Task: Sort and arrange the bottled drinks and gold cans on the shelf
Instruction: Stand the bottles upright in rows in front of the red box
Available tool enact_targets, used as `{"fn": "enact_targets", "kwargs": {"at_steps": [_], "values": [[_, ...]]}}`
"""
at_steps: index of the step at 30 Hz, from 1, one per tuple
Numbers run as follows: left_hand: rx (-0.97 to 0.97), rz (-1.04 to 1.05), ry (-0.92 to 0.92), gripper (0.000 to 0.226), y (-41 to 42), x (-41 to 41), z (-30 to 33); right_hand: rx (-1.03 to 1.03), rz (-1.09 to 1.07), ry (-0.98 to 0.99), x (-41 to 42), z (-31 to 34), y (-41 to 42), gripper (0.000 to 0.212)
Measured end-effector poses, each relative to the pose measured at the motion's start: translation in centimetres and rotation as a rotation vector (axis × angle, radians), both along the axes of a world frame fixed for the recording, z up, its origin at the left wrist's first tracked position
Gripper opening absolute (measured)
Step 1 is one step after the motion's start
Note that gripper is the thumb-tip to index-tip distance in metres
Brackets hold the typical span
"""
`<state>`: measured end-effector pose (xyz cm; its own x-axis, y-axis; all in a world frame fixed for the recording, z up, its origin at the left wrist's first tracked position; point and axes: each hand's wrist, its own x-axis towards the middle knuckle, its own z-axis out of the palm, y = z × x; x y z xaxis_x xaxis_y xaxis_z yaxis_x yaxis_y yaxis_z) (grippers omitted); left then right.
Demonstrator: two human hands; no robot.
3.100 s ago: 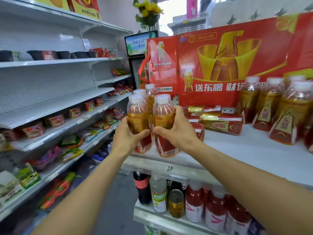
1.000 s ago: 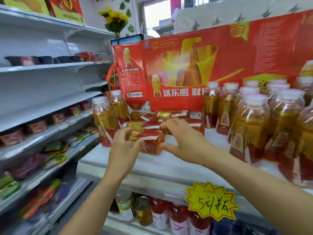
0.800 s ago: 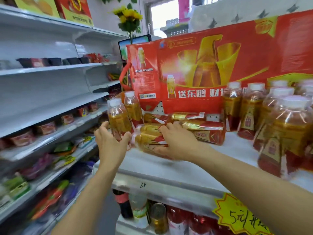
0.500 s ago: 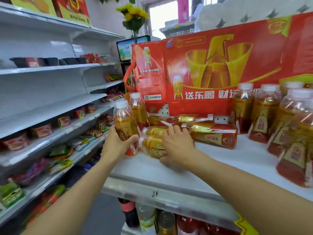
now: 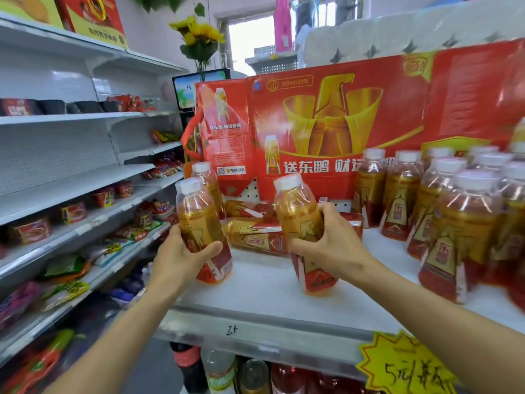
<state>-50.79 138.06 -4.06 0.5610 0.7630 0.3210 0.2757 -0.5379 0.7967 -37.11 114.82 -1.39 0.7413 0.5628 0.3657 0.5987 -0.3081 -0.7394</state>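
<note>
Amber liquid: fills every bottle in view; each has a white cap and a red-and-gold label.
Left hand [image 5: 181, 258]: fingers clamped around the lower body of the left bottle [image 5: 201, 231], thumb across its front.
Left bottle: near the left front corner of the shelf [image 5: 255, 297], leaning slightly left; whether its base touches the shelf cannot be told.
Right hand [image 5: 332, 245]: fingers clamped around the middle of the right bottle [image 5: 302, 231].
Right bottle: tilted, cap toward the left, base at the shelf.
Third bottle [image 5: 206, 180]: upright just behind the left bottle.
Gold cans [image 5: 255, 234]: lying on their sides between and behind the two held bottles.
Bottle group [image 5: 443, 217]: upright in rows at the right of the shelf.
Red box [image 5: 341, 123]: stands along the back of the shelf.
Yellow tag [image 5: 409, 368]: fixed to the shelf's front edge, lower right.
</note>
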Motion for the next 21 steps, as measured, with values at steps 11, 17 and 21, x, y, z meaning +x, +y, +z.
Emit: {"fn": "enact_targets", "kwargs": {"at_steps": [11, 17, 21], "values": [[-0.016, -0.269, -0.059, 0.055, -10.2, 2.9, 1.1, -0.018, -0.146, -0.006, 1.0, 1.2, -7.4, 0.068], [-0.018, -0.304, -0.026, 0.054, -12.9, 4.3, 0.8, -0.018, -0.241, -0.021, 2.0, 1.2, -9.4, 0.07], [-0.016, -0.282, 0.0, 0.057, -12.1, 4.1, 0.4, -0.013, -0.244, -0.11, 2.4, 1.2, -9.3, 0.087]]}}
